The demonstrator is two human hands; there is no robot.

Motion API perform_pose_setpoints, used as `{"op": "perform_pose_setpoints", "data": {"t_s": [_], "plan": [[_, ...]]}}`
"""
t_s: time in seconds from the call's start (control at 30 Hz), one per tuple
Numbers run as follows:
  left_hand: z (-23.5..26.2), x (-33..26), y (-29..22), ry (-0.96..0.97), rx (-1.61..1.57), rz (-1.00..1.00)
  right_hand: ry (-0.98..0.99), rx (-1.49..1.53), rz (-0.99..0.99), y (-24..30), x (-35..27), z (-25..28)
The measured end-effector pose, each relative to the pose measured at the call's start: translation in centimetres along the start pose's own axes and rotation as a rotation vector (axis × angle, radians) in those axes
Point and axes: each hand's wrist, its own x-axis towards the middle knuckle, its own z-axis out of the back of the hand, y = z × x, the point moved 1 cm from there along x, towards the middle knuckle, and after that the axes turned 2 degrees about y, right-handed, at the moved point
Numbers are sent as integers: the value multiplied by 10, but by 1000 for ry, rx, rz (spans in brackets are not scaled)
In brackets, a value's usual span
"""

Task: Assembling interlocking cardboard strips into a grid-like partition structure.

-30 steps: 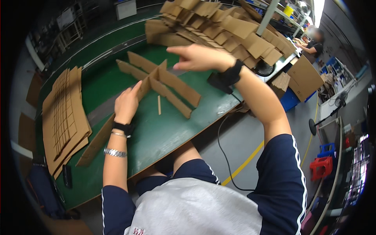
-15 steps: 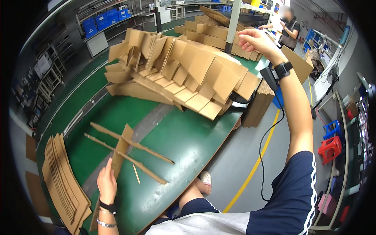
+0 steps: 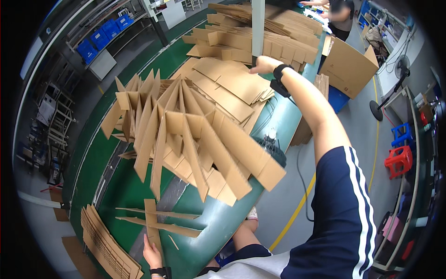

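Observation:
My left hand (image 3: 151,254) is closed around the near end of a cardboard divider strip (image 3: 152,221) at the lower left of the table. Two narrower cardboard strips (image 3: 179,229) cross it, and a thin cardboard sliver (image 3: 173,242) lies beside them. Stretched out far across the table, my right hand (image 3: 266,65) has its fingers curled together near flat cardboard sheets (image 3: 227,81); whatever it may hold is hidden. Between my hands, slotted cardboard dividers (image 3: 186,122) stand fanned open in a large pile.
Notched cardboard strips (image 3: 109,244) stack at the table's left edge. A pale post (image 3: 258,30) rises just beyond my right hand. More cardboard (image 3: 278,44) lies at the back, near another person (image 3: 341,18). A large carton (image 3: 349,67) and a red stool (image 3: 398,161) stand at the right.
My right hand has moved left and lower, from the air to near the flat sheets. The view has shifted, and the divider pile appears more fanned out. My left hand stays at the strip.

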Motion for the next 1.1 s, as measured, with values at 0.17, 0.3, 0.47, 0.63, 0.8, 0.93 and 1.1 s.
{"op": "perform_pose_setpoints", "data": {"t_s": [0.17, 0.3, 0.47, 0.63, 0.8, 0.93, 1.1], "plan": [[-6, -7, -5, 82, 4, 135, 34, 98, -175, -61, 46, -76], [-4, -12, -2, 20, 46, 144, 200, 107, -332, -70, 77, -111], [0, -10, -10, 54, 16, 246, 275, 144, -226, -67, 96, -113], [-3, -7, -8, 62, 40, 227, 233, 142, -253, -83, 109, -126], [1, -7, -9, 84, 42, 252, 245, 55, -205, -35, 90, -115], [5, -4, -12, 103, 34, 258, 127, 55, -361, -14, 80, -114], [3, -7, -6, 85, 42, 207, -50, 81, -397, 5, 66, -114]]}}
